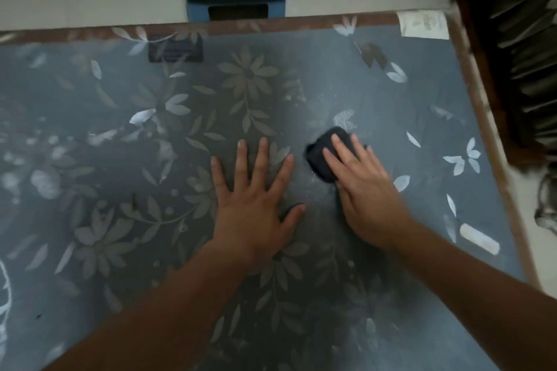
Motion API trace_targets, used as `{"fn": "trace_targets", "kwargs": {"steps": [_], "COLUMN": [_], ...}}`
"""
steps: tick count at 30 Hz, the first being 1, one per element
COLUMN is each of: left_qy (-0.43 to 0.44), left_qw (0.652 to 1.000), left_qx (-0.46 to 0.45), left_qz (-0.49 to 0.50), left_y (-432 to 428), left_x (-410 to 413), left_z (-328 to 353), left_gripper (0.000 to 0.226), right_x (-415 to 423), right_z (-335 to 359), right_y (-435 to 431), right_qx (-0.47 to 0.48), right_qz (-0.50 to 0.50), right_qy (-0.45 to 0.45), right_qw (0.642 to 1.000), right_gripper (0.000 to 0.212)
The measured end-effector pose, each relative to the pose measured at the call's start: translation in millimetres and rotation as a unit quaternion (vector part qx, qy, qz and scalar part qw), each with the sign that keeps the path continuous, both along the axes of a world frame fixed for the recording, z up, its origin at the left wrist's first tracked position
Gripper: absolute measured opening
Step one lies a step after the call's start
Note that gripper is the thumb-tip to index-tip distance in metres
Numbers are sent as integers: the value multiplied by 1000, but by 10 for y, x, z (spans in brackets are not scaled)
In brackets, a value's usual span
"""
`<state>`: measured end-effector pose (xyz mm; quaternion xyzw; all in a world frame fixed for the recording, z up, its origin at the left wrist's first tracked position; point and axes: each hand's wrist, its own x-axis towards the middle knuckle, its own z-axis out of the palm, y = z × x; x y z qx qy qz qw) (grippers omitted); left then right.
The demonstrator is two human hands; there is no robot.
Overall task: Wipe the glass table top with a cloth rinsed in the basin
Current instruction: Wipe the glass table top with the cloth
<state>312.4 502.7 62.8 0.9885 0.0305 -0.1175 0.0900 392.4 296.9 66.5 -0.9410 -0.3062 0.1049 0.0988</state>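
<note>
Pressing the cloth [321,161], right hand [364,193] lay straight-fingered, cloth poking out at 11 o'clock. Left hand [256,193] lay spread on surface [316,63].

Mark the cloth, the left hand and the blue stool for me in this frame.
cloth [321,159]: head view, on its dark exposed left part.
left hand [256,208]: head view, on the back of the hand.
blue stool [196,11]: head view, on its left front corner.

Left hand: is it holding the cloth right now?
No, the left hand lies flat with fingers spread on the glass table top, while the cloth sits under the right hand.
</note>
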Motion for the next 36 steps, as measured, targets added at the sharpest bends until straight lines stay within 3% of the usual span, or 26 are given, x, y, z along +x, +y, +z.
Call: {"fn": "trace_targets", "kwargs": {"steps": [2,7,12,14,18,20,22,27,29,33,36], "left_qy": [3,23,-4,-22,74,129,163,189,193,192,193], "left_qw": [1000,1000,998,997,986,980,976,971,971,971,971], "left_qx": [-3,-16,-42,-18,-32,-36,-39,-56,-52,-50,-56], "left_qz": [2,4,40,74,144,145,136,132,130,130,131], "left_y": [-4,28,71,153,338,347,338,348,342,339,343], "left_x": [-6,29,84,227,590,679,703,722,723,725,719], "left_z": [0,-3,70,97,84,79,88,129,138,139,145], "left_gripper": [79,82,86,93,121,127,128,127,126,125,124], "right_x": [196,1013,221,311,1162,1493,1488,893,1167,1740,1440], "right_z": [-13,-41,-9,-6,5,20,34,17,17,9,23], "right_y": [-76,279,-37,-173,16,268,440,115,120,598,638], "right_qx": [11,18,-9,1,16,22,26,22,31,24,32], "right_qz": [16,-108,89,105,-81,-115,-98,109,94,-29,16], "right_qy": [10,-8,-8,6,-7,0,-4,15,15,-5,-10], "right_qw": [1000,994,996,994,997,993,995,994,995,999,999], "right_gripper": [59,61,60,60,61,59,60,60,61,63,63]}}
